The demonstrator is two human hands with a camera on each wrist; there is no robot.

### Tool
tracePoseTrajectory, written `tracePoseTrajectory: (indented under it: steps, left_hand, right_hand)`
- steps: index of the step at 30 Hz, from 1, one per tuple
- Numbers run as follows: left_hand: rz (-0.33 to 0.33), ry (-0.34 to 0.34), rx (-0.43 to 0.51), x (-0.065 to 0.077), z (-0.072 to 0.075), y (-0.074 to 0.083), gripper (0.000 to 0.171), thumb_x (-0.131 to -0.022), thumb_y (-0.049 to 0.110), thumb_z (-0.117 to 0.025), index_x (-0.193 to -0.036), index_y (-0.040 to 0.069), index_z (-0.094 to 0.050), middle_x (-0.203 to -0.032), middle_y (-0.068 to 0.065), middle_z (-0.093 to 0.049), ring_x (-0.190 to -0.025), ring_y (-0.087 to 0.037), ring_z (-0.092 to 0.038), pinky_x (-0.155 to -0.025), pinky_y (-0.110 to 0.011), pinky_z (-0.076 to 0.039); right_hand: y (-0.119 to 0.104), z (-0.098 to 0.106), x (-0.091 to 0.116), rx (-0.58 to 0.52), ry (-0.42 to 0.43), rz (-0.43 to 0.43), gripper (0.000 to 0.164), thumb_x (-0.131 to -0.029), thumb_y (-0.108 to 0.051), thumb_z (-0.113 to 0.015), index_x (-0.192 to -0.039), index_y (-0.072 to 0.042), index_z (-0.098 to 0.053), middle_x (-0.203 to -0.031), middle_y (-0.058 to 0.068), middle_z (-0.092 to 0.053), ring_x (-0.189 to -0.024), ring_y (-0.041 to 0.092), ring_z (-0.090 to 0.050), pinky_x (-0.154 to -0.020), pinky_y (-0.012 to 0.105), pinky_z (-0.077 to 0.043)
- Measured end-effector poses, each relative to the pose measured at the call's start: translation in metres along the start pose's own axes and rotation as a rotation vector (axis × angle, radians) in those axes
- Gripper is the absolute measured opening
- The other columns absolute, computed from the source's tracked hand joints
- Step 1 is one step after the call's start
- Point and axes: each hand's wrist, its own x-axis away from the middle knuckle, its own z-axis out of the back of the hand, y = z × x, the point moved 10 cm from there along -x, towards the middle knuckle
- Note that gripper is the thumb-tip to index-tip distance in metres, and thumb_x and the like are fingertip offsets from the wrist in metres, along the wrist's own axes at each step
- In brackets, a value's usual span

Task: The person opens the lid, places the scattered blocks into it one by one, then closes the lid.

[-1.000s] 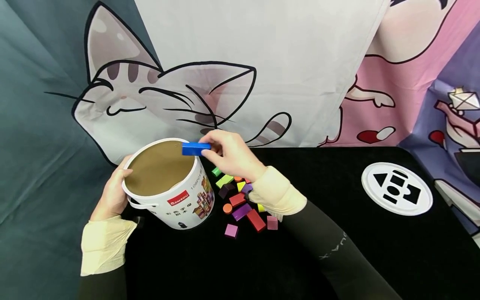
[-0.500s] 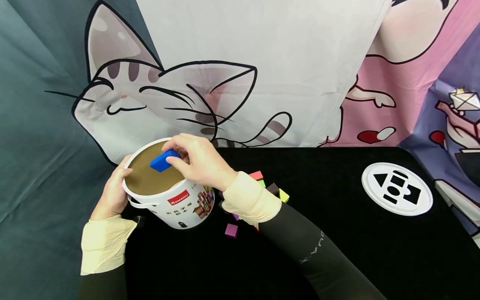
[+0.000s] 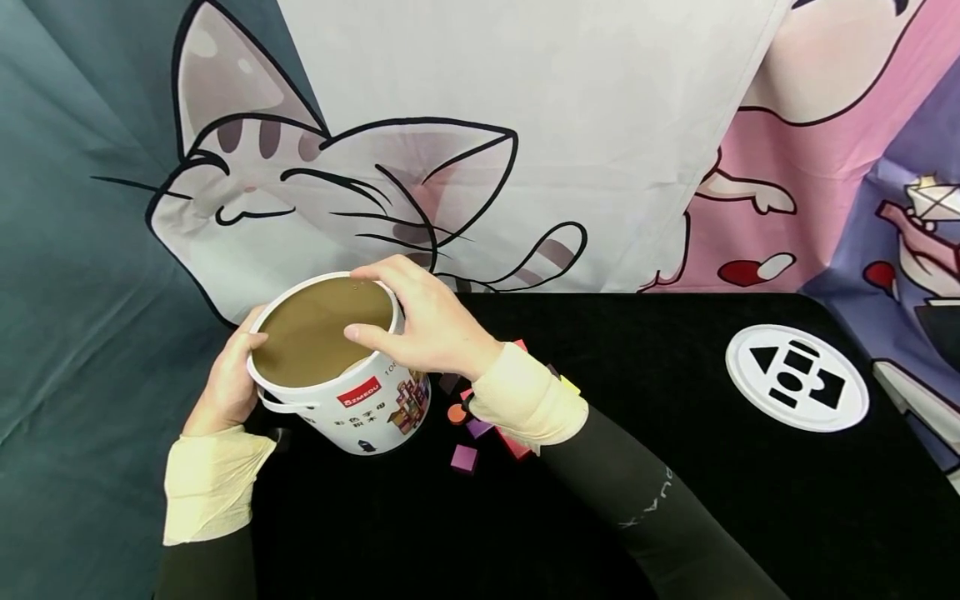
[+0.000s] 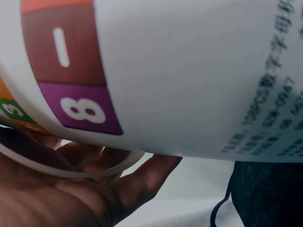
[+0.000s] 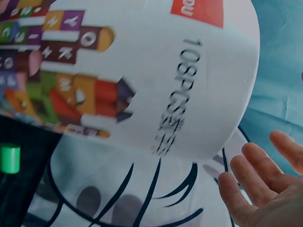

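A white plastic bucket [image 3: 322, 429] with printed toy blocks stands on the black table, its open top tilted toward me. My left hand [image 3: 225, 383] grips its left side, thumb hooked over the rim and fingers on the outside wall. In the left wrist view that hand lies by the bucket's white handle [image 4: 71, 174]. Over the right side of the bucket's mouth is my right hand [image 3: 423, 321], thumb and fingers spread apart with nothing between them. In the right wrist view its fingertips [image 5: 229, 184] are loose beside the bucket wall. The bucket's floor is hidden.
Coloured blocks lie right of the bucket, partly under my right forearm: a purple cube [image 3: 464, 458], an orange disc [image 3: 457, 414], a red block [image 3: 514, 446]. A green cylinder [image 5: 10, 158] shows in the right wrist view. A white lid [image 3: 750, 396] with cut-out shapes lies far right.
The blue block pinched in my right hand was carried left over the bucket's mouth and let go; it is now out of sight. The right hand has opened and drawn slightly back right.
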Motion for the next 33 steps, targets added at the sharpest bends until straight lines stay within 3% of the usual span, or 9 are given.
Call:
tracePoseTrajectory:
  steps: [8, 15, 21, 23, 28, 33]
  left_hand:
    - [-0.011, 0.000, 0.002, 0.000, 0.000, 0.001, 0.048, -0.096, 0.000, -0.024, -0.138, 0.000, -0.048, -0.126, -0.004, -0.057, -0.110, -0.018, -0.052, -0.093, -0.028, -0.040]
    - [-0.006, -0.045, -0.038, 0.001, -0.005, 0.005, 0.052, -0.092, -0.004, -0.021, -0.138, -0.006, -0.046, -0.126, -0.009, -0.056, -0.108, -0.020, -0.053, -0.090, -0.029, -0.043]
    - [0.032, -0.105, -0.070, 0.003, -0.018, 0.007, 0.054, -0.091, -0.004, -0.022, -0.138, -0.003, -0.048, -0.126, -0.009, -0.056, -0.109, -0.020, -0.053, -0.091, -0.029, -0.042]
    - [0.032, -0.105, -0.085, 0.003, -0.021, 0.009, 0.054, -0.090, -0.004, -0.022, -0.138, -0.003, -0.049, -0.127, -0.008, -0.056, -0.109, -0.020, -0.053, -0.092, -0.029, -0.041]
    - [0.024, -0.102, -0.103, 0.003, -0.022, 0.010, 0.053, -0.090, -0.005, -0.023, -0.137, -0.004, -0.048, -0.126, -0.008, -0.056, -0.109, -0.020, -0.052, -0.091, -0.029, -0.041]
    - [0.032, -0.122, -0.105, 0.004, -0.024, 0.010, 0.053, -0.090, -0.005, -0.023, -0.137, -0.002, -0.048, -0.125, -0.008, -0.056, -0.108, -0.020, -0.053, -0.091, -0.029, -0.041]
  right_hand:
    - [0.031, 0.016, 0.019, 0.070, 0.017, -0.002, 0.058, -0.087, -0.051, -0.064, -0.132, -0.014, -0.060, -0.127, -0.005, -0.057, -0.120, 0.004, -0.049, -0.103, 0.021, -0.033]
    - [0.080, 0.037, 0.055, 0.133, 0.022, -0.052, 0.053, -0.089, -0.050, -0.062, -0.128, -0.015, -0.062, -0.126, -0.004, -0.058, -0.120, 0.010, -0.053, -0.102, 0.030, -0.039]
    - [0.125, 0.054, 0.096, 0.180, -0.009, -0.131, 0.049, -0.089, -0.047, -0.064, -0.125, -0.014, -0.064, -0.121, -0.002, -0.060, -0.094, 0.013, -0.057, -0.096, 0.034, -0.042]
    - [0.139, 0.057, 0.110, 0.200, -0.021, -0.153, 0.049, -0.089, -0.048, -0.064, -0.123, -0.012, -0.065, -0.118, -0.002, -0.061, -0.093, 0.013, -0.057, -0.096, 0.034, -0.042]
    - [0.169, 0.058, 0.148, 0.236, -0.102, -0.227, 0.046, -0.088, -0.043, -0.067, -0.119, -0.009, -0.067, -0.114, 0.003, -0.063, -0.108, 0.017, -0.059, -0.097, 0.037, -0.044]
    - [0.183, 0.049, 0.179, 0.282, -0.252, -0.281, 0.041, -0.085, -0.037, -0.071, -0.114, -0.009, -0.069, -0.107, 0.006, -0.063, -0.094, 0.022, -0.060, -0.083, 0.038, -0.047]
